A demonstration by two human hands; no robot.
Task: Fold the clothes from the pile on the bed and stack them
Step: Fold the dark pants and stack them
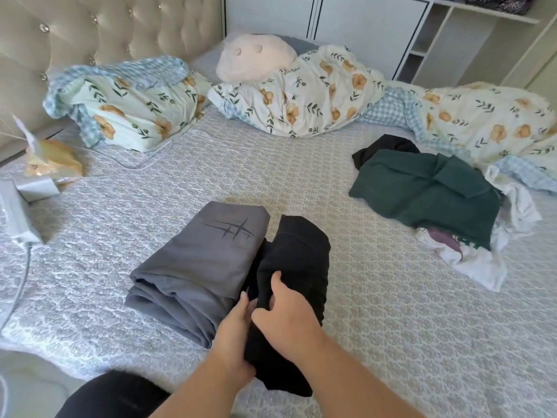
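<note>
Both my hands work the near end of the folded black garment, right beside the folded grey one.

My right hand curls thumb and fingers into a pinch on the black cloth garment; my left hand presses its fingers along the garment's left edge, how tightly I cannot tell. Its long axis runs away from me, touching the folded grey printed garment on its left. The unfolded pile, dark green cloth on top, lies well apart toward the bed's far right edge.
</note>
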